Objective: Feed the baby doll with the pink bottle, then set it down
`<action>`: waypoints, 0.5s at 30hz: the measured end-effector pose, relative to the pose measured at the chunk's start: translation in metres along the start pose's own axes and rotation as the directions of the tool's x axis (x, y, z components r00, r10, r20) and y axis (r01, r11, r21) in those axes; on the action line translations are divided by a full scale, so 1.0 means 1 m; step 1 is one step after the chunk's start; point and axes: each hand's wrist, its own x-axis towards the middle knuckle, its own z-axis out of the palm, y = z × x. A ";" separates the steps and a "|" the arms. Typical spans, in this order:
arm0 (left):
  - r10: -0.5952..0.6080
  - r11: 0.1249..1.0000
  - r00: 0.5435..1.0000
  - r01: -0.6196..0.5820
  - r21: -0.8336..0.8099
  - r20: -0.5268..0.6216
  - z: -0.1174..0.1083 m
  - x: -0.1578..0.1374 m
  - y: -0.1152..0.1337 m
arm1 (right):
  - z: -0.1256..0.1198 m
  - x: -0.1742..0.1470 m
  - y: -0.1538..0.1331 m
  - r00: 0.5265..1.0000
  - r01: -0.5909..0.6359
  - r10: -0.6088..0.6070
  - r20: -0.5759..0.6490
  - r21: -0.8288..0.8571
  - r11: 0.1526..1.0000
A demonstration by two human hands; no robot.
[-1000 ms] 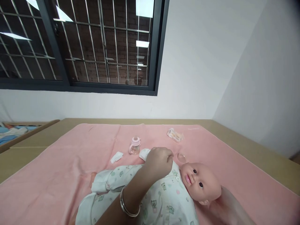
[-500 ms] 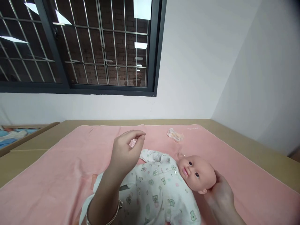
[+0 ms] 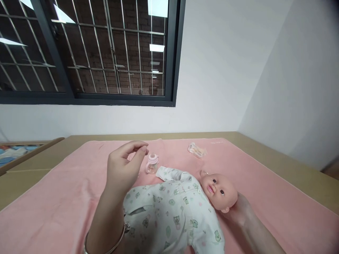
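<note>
While cradled at the head, lying face-up across a pink towel (image 3: 66,197): doll (image 3: 182,211) between two hands.

Best handled, judging by the pose, with steady support beneath the head and a gentle touch on the printed romper, to avoid any roll to the side. Right hand (image 3: 239,213) tucked behind and under the doll's head, touching it, fingers mostly hidden; how far closed, impossible to tell. Left hand (image 3: 123,167) raised above the towel, near the doll's sleeve, loosely curled, thumb and forefinger nearly meeting, gripping nothing visible, with a bangle (image 3: 106,243) at the wrist. Just beside its fingertips, a small pink bottle (image 3: 152,164) on the towel; farther back, well apart, a crumpled packet (image 3: 196,150); underneath it all, a tan surface (image 3: 291,165).
</note>
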 end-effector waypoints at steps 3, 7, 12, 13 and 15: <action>-0.003 1.000 1.000 0.003 -0.005 0.009 0.001 -0.001 0.000 | 0.006 -0.004 -0.002 0.995 -0.081 0.077 0.061 0.069 0.994; 0.000 1.000 1.000 0.000 -0.009 0.012 0.001 -0.003 0.001 | -0.002 -0.006 -0.001 0.973 -0.209 0.183 0.144 0.199 0.957; 0.008 1.000 0.999 -0.008 -0.004 -0.033 0.004 -0.004 0.003 | -0.011 -0.004 0.003 0.969 -0.206 0.176 0.174 0.170 0.964; 0.012 1.000 0.999 -0.012 -0.004 -0.046 0.004 -0.004 0.002 | -0.012 -0.003 0.004 0.968 -0.192 0.159 0.196 0.162 0.968; 0.025 1.000 0.997 -0.026 -0.013 -0.079 0.005 -0.004 0.001 | -0.014 -0.001 0.004 0.963 -0.194 0.158 0.220 0.150 0.970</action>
